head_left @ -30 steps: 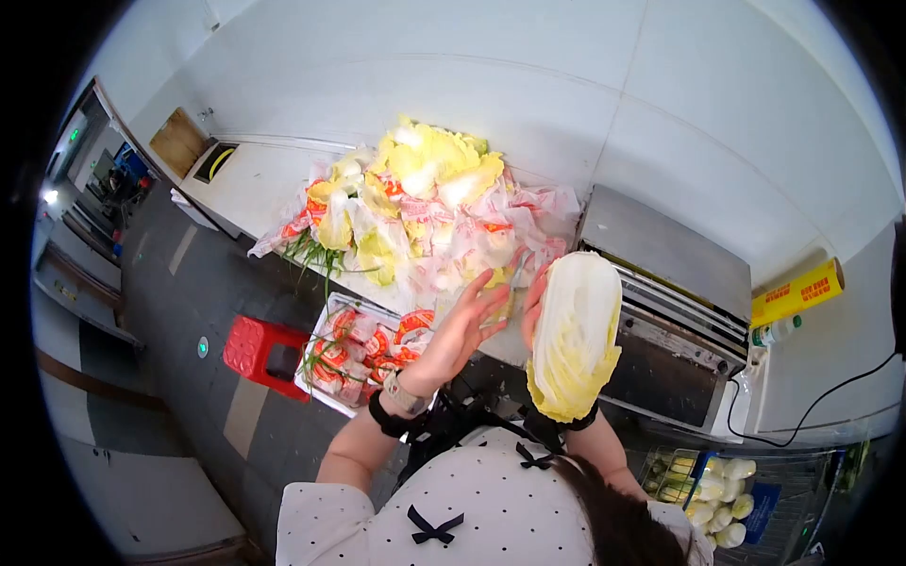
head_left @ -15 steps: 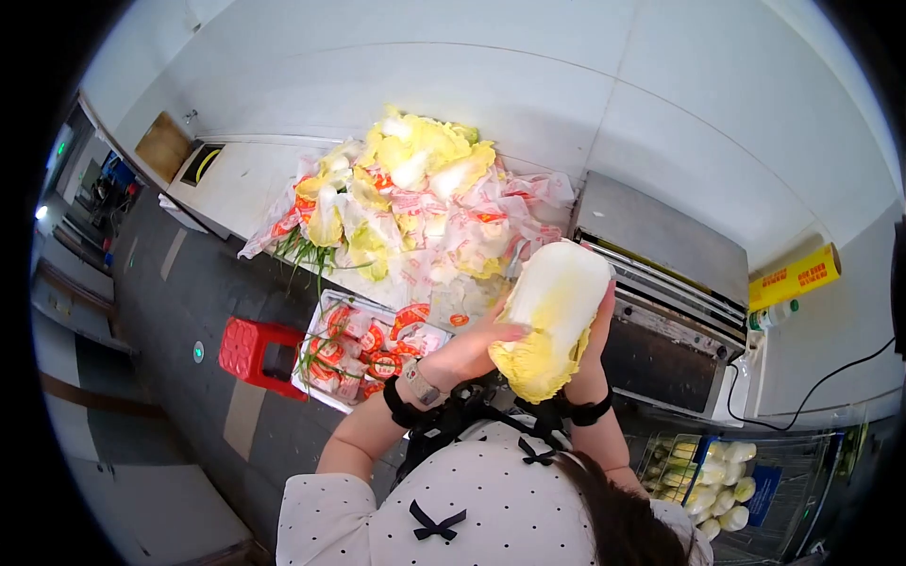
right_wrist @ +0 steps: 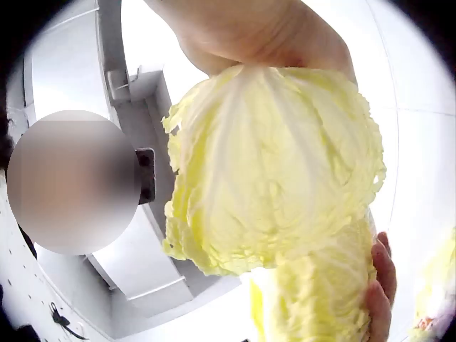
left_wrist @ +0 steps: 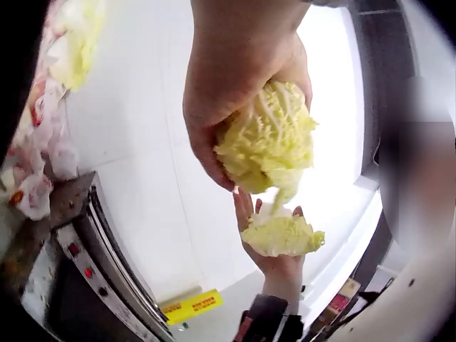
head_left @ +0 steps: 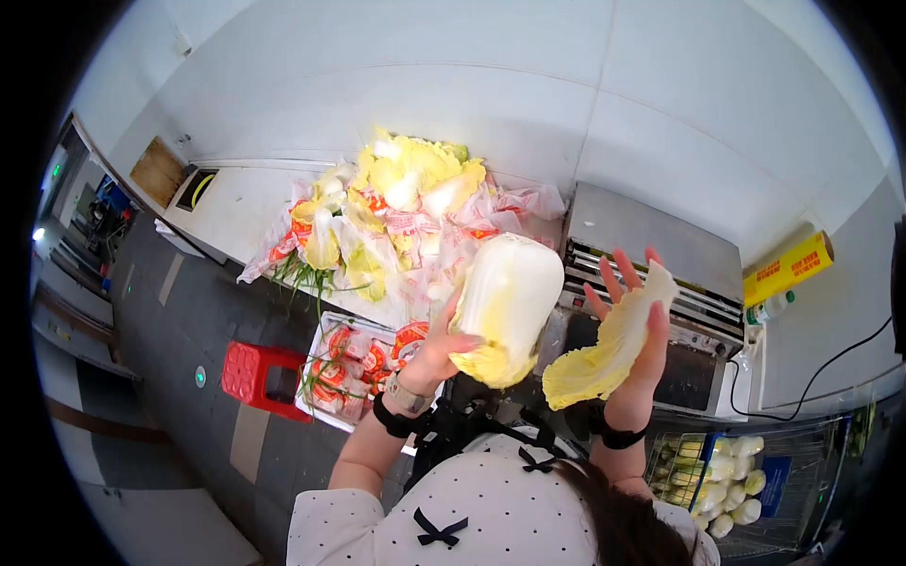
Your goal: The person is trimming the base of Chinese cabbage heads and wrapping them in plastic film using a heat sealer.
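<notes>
My left hand grips a whole napa cabbage from its left side, thumb across the yellow leafy end. To the right, my right hand holds one loose cabbage leaf between thumb and palm, other fingers spread upward. The leaf is apart from the head of cabbage in the head view. In the left wrist view, the left hand wraps the frilly cabbage end, with the leaf beyond. The leaf hides the right fingers in the right wrist view.
Loose leaves and plastic wrap lie heaped on the counter. A metal appliance stands right of them, a yellow roll beyond. Below are a tray of wrapped packages, a red stool and a cart of cabbages.
The right hand has moved off the cabbage to the right, with a leaf now separate in it. The left hand, open beside the cabbage earlier, has taken hold of it and shifted it left.
</notes>
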`<state>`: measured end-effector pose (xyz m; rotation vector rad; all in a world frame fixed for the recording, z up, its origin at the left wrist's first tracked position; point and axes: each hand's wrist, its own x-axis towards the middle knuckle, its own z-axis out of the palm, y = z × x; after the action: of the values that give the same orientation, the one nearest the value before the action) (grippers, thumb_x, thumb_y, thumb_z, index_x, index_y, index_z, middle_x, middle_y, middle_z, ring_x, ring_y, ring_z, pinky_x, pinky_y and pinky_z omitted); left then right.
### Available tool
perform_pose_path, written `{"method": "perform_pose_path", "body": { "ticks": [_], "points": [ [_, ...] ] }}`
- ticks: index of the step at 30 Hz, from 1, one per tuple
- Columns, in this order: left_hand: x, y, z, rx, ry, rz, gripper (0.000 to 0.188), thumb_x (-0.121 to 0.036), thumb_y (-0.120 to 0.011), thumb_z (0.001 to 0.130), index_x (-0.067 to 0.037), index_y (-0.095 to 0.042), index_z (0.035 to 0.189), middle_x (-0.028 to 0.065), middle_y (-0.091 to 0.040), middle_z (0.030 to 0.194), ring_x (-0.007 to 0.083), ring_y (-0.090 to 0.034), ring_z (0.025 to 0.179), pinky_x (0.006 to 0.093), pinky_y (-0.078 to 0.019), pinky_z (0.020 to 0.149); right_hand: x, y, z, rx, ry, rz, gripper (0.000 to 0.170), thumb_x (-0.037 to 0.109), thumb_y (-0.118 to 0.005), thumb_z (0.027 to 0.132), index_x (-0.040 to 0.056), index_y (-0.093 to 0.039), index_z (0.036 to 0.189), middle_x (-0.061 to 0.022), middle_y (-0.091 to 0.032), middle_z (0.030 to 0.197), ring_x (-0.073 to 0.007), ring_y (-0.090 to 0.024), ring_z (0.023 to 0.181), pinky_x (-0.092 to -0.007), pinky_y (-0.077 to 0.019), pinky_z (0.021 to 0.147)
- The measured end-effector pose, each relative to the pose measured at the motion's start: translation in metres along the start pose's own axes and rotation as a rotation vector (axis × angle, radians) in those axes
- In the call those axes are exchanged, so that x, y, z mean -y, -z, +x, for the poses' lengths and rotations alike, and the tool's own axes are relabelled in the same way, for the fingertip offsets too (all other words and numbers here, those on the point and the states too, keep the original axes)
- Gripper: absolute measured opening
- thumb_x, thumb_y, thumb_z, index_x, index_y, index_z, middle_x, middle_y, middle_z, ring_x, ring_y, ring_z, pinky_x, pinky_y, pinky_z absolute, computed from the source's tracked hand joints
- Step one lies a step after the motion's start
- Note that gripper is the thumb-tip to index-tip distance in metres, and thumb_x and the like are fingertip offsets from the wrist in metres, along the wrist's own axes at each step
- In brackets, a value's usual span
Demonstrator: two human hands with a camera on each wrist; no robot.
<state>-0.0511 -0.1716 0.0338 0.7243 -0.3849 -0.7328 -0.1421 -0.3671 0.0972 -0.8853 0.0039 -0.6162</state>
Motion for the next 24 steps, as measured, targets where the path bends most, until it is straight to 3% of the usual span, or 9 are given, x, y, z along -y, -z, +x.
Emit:
{"method": "perform_pose_path", "body": {
  "ticks": [5,7,10,13,16,19,20,23,24],
  "points": [
    [-0.001,-0.026,0.013,-0.227,-0.493,0.945,0.095,-0.004,-0.071,0.060,0.000,-0.018,0.138,0.0189,-0.036,0.133,0.0219,-0.039,0.121,0.0360,-0.0352,0.098,-0.036,-0.019,-0.005,0.053,-0.001,-0.331,0.066,0.003,-0.059,0.074,0.0043,-0.028,0.132,-0.0131,-0.038,0.129,-0.0232,-0.039,0.120,-0.0327,-0.0343,0.097],
    [0.009,-0.025,0.015,-0.293,-0.588,1.166,0.091,-0.005,-0.073,0.059,0.002,-0.024,0.135,0.0229,-0.035,0.131,0.0306,-0.038,0.121,0.0392,-0.0367,0.095,-0.050,-0.029,-0.002,0.081,0.135,-0.597,0.067,0.001,-0.061,0.073,0.0036,-0.028,0.132,-0.0126,-0.036,0.129,-0.0232,-0.038,0.118,-0.0327,-0.0328,0.098],
    [0.013,-0.028,0.015,-0.337,-0.747,1.503,0.090,-0.008,-0.075,0.055,0.003,-0.030,0.132,0.0274,-0.033,0.130,0.0433,-0.038,0.117,0.0430,-0.0367,0.094,-0.067,-0.032,0.001,-0.001,0.168,-0.583,0.070,0.002,-0.062,0.072,0.0033,-0.026,0.132,-0.0127,-0.033,0.130,-0.0235,-0.038,0.117,-0.0339,-0.0321,0.099],
    [0.002,-0.038,0.007,-0.190,-0.745,1.593,0.084,-0.010,-0.071,0.060,0.003,-0.030,0.132,0.0278,-0.031,0.132,0.0421,-0.037,0.119,0.0434,-0.0322,0.098,-0.066,-0.035,-0.001,-0.053,0.225,-0.554,0.071,0.001,-0.062,0.072,0.0034,-0.024,0.133,-0.0132,-0.032,0.130,-0.0229,-0.038,0.117,-0.0336,-0.0331,0.098],
    [-0.016,-0.044,-0.005,0.084,-0.630,1.382,0.075,-0.007,-0.063,0.068,0.002,-0.027,0.133,0.0256,-0.029,0.135,0.0378,-0.036,0.122,0.0424,-0.0250,0.103,-0.060,-0.032,-0.001,-0.165,0.148,-0.373,0.072,0.001,-0.062,0.072,0.0039,-0.024,0.132,-0.0131,-0.032,0.130,-0.0221,-0.039,0.117,-0.0331,-0.0345,0.097],
    [-0.009,-0.024,-0.012,0.053,-0.446,0.787,0.070,-0.002,-0.056,0.073,0.002,-0.024,0.135,0.0215,-0.027,0.138,0.0323,-0.031,0.126,0.0417,-0.0188,0.105,-0.054,-0.024,-0.002,-0.137,0.174,-0.247,0.070,0.002,-0.061,0.073,0.0045,-0.025,0.132,-0.0114,-0.032,0.131,-0.0208,-0.039,0.117,-0.0325,-0.0358,0.096],
    [-0.007,-0.013,-0.009,0.097,-0.465,0.788,0.069,-0.002,-0.054,0.076,0.002,-0.020,0.136,0.0182,-0.026,0.139,0.0278,-0.026,0.129,0.0415,-0.0170,0.106,-0.049,-0.025,-0.006,-0.092,0.177,-0.262,0.069,0.007,-0.062,0.073,0.0049,-0.025,0.132,-0.0093,-0.033,0.131,-0.0199,-0.040,0.116,-0.0323,-0.0358,0.096],
    [0.003,-0.010,-0.006,-0.104,-0.649,0.831,0.074,-0.010,-0.058,0.075,0.000,-0.019,0.137,0.0175,-0.025,0.140,0.0261,-0.023,0.130,0.0411,-0.0170,0.106,-0.062,-0.030,-0.012,-0.094,0.213,-0.014,0.070,0.014,-0.063,0.073,0.0052,-0.026,0.132,-0.0090,-0.036,0.130,-0.0196,-0.041,0.115,-0.0321,-0.0357,0.096],
    [-0.007,-0.025,0.001,-0.148,-0.748,0.883,0.081,-0.020,-0.063,0.073,-0.001,-0.018,0.137,0.0165,-0.026,0.139,0.0232,-0.025,0.129,0.0379,-0.0196,0.105,-0.060,-0.032,-0.013,-0.103,0.202,-0.045,0.073,0.021,-0.065,0.072,0.0042,-0.026,0.131,-0.0108,-0.036,0.130,-0.0202,-0.041,0.115,-0.0331,-0.0352,0.096]
  ]
}}
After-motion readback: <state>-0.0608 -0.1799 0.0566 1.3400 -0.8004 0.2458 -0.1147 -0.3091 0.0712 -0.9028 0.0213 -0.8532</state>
